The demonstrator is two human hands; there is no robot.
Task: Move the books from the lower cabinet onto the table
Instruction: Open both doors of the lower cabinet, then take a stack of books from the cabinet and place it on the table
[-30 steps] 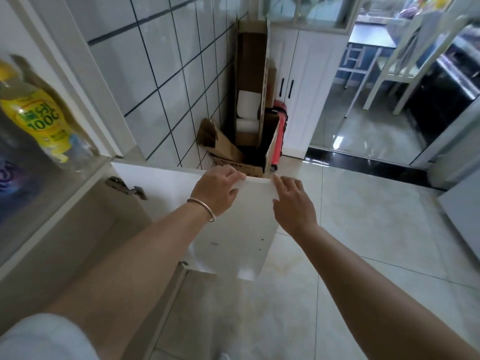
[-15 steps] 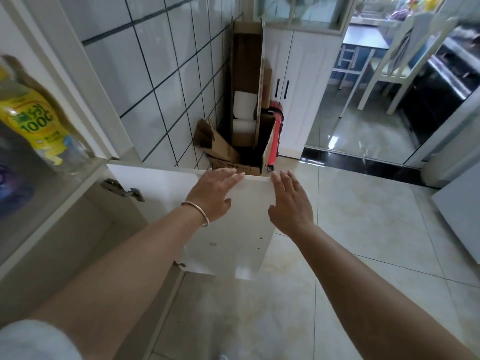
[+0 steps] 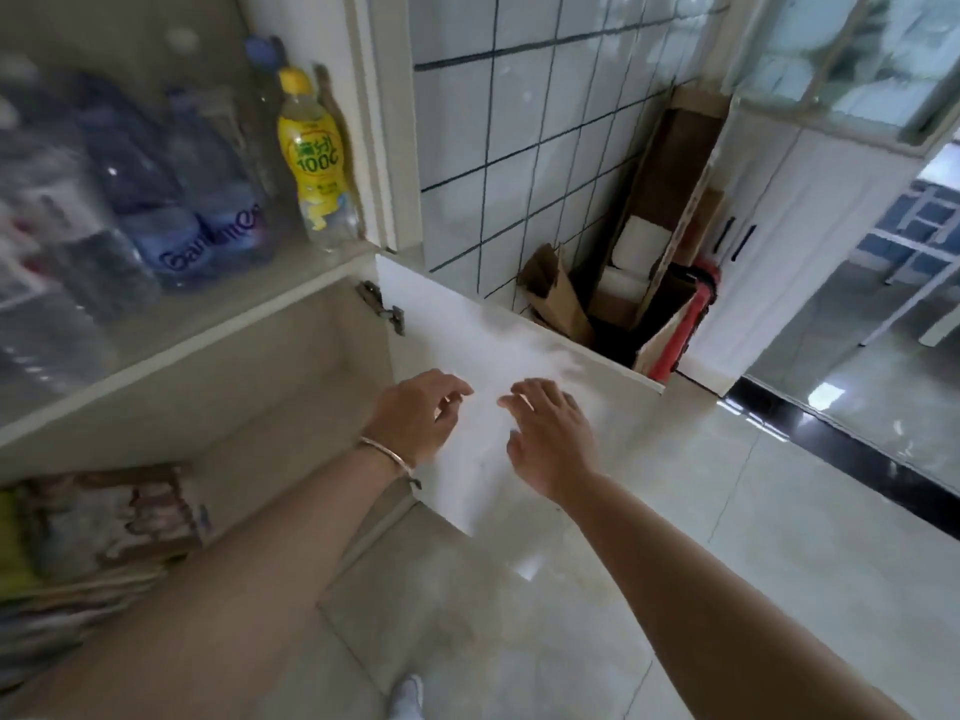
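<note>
Books (image 3: 98,532) lie in the lower cabinet, door (image 3: 498,387) swung wide.

Lower cabinet shelf (image 3: 291,407) holds stacked books (image 3: 98,527); upper shelf (image 3: 218,324), bottles (image 3: 311,158).

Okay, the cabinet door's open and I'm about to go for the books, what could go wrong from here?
The door stands swung wide right beside both empty hands, left and right; an elbow could knock it on the way in. The books lie in a loose, uneven stack low in the cabinet, so grabbing only the top ones may let the rest slide. The floor looks glossy, so a step while carrying might slip.
</note>
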